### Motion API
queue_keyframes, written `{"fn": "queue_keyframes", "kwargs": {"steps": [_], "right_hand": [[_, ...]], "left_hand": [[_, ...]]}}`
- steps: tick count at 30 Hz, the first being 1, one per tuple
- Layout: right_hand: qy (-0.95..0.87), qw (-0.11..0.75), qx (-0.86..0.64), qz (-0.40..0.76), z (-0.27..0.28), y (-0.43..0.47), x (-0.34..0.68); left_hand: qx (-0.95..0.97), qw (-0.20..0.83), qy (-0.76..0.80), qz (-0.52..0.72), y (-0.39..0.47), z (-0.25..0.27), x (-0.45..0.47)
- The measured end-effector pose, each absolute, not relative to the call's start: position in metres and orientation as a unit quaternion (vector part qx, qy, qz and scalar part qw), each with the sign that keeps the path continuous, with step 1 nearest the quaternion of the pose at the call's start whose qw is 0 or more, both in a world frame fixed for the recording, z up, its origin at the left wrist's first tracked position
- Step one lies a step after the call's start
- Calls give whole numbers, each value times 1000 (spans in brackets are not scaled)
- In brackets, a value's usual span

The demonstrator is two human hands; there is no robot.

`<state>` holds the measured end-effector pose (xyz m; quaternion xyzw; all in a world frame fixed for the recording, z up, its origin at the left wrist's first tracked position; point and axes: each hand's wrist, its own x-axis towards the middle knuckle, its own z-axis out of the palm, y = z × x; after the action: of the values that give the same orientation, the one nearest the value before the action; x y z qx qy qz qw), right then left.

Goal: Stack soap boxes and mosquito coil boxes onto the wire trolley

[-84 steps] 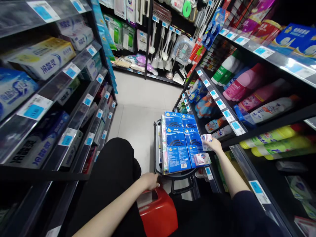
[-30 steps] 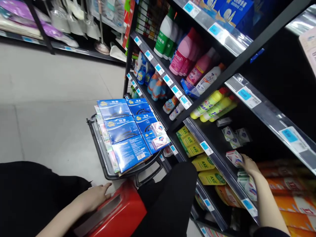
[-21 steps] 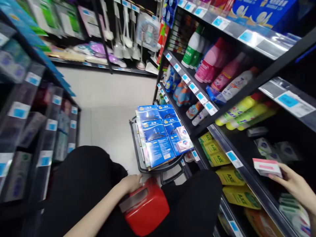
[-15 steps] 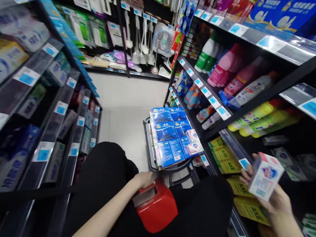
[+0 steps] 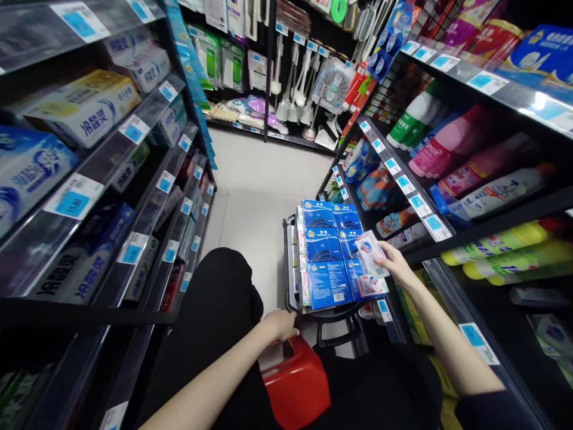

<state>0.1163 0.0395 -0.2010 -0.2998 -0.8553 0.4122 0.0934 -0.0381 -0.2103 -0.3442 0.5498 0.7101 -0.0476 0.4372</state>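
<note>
The two hands are apart: the right hand (image 5: 391, 266) is clamped on the right edge of a small white-and-pink cardboard box with a blue-and-red emblem (image 5: 369, 248), thumb on its upper face, while the left hand (image 5: 280, 325) has its fingers curled at the upper edge of a glossy red plastic piece with an opening (image 5: 304, 385); whether it grips that piece firmly cannot be told. The held box is tilted over the right-hand column of glossy blue cardboard boxes with white lettering (image 5: 321, 245), and contact with them is unclear. Just below it, a second white-and-pink box (image 5: 372, 286) lies at their near right corner. The blue boxes lie in two columns of three on a black-rimmed cart (image 5: 287, 263), which stands on the pale tiled floor (image 5: 250, 209) beside the right-hand shelf of plastic bottles (image 5: 439, 236). On the left, a dark shelf (image 5: 129, 245) carries oblong cartons, among them a yellow-and-white one (image 5: 87, 104).
</note>
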Motion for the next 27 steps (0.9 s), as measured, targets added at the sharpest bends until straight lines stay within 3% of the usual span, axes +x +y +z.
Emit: {"fn": "queue_keyframes", "kwargs": {"steps": [5, 10, 16, 27], "right_hand": [[-963, -99, -216, 129, -217, 80, 55], [-953, -256, -164, -11, -250, 88, 25], [-950, -267, -159, -38, -278, 94, 24], [-948, -258, -180, -51, -280, 100, 39]], "left_hand": [[539, 442, 716, -31, -211, -343, -43], [530, 449, 719, -25, -213, -341, -47], [527, 452, 719, -25, -213, -342, -47], [531, 455, 715, -22, -209, -351, -43]]}}
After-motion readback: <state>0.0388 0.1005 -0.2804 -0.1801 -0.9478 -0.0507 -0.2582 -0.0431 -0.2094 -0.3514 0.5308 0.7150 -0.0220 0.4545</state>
